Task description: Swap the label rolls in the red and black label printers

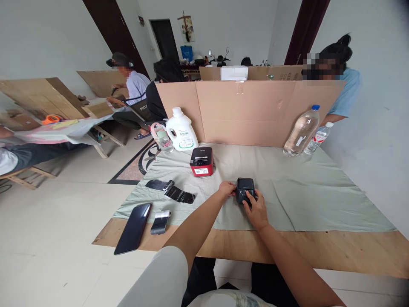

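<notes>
Bright, even daylight — warped edges.

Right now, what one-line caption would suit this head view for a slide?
Both hands, left hand and right hand, grip a small black box-shaped device on grey-green cloth beside a red-and-black printer.

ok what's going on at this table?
A person seated at the cloth-covered table has both hands on a small black device: the left hand grips its left edge, the right hand rests on its front. A red and black label printer, black tape strips, a small tape roll and a smartphone lie to the left.
</notes>
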The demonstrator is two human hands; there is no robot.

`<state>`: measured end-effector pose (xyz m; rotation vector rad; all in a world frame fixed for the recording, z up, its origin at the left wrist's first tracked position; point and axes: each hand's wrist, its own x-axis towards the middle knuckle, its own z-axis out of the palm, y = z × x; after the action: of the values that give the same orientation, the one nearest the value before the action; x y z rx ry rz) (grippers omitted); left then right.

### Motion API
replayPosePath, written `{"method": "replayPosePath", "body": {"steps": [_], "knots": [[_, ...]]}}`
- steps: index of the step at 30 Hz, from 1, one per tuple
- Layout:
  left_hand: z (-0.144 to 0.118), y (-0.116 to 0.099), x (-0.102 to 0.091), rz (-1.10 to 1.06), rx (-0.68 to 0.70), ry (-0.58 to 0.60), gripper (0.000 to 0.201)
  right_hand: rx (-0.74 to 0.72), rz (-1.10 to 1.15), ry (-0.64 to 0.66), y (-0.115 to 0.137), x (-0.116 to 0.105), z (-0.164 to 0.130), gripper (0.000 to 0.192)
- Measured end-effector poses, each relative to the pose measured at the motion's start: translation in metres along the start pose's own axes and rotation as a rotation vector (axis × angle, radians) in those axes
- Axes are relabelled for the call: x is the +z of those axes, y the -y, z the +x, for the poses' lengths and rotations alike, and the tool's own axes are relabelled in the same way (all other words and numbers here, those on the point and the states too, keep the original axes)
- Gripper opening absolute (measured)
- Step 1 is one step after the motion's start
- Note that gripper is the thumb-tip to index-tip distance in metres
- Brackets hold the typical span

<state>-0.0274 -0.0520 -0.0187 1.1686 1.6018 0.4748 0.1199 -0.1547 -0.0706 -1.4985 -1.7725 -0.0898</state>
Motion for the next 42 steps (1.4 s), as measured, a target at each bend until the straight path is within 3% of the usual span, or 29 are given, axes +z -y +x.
{"method": "replayPosePath", "body": {"steps": [7,11,20,28,42], "knots": [[0.007,-0.001,0.003,0.094,-0.014,-0.01,0.023,0.033,0.005,-0.006,-0.002,0.006,-0.004,0.042],[0.001,-0.008,-0.005,0.04,-0.011,0.102,0.027,0.062,0.007,0.036,-0.004,0.005,-0.004,0.043],[0.0,-0.019,-0.01,-0.035,-0.125,0.142,0.016,0.059,0.018,0.063,-0.006,0.004,-0.004,0.043],[0.004,-0.014,-0.018,-0.146,-0.144,0.227,0.014,0.062,-0.004,0.075,-0.007,0.004,-0.004,0.045],[0.017,-0.023,-0.001,0.051,-0.176,0.115,0.006,0.061,0.004,0.08,-0.01,0.004,-0.003,0.044]]}}
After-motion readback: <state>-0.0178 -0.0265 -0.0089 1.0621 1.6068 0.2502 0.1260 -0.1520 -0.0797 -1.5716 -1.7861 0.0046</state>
